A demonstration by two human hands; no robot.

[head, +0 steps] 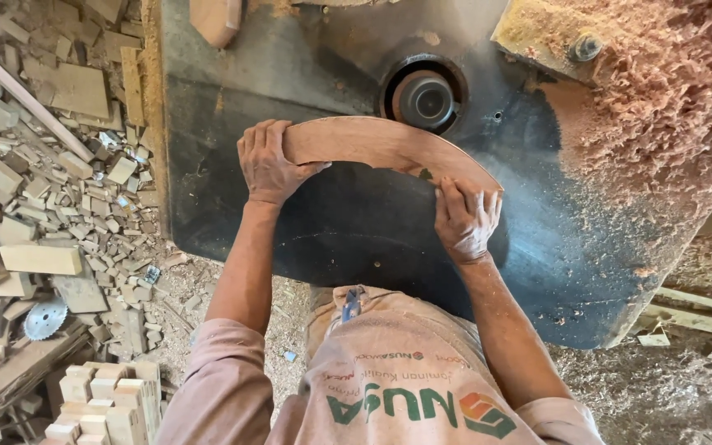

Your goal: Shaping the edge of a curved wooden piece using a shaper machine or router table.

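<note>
Both hands grip a curved wooden piece (389, 148), an arc-shaped reddish-brown board lying flat on the dark metal surface (356, 239) of a woodworking machine. The left hand (269, 165) clasps the left end of the arc, fingers wrapped over its top edge and thumb along the inner curve. The right hand (466, 218) presses on the right end, fingers spread over the wood. The arc's crown sits just beside a round spindle opening (424, 97) set in the surface, with the cutter head visible inside it. A thick heap of reddish sawdust (669, 107) covers the right part of the machine. On the floor to the left lies a pile of wood offcuts (51, 165), with a circular saw blade (45, 318) among them and a stack of small pale wooden blocks (105, 404) near the lower edge
</note>
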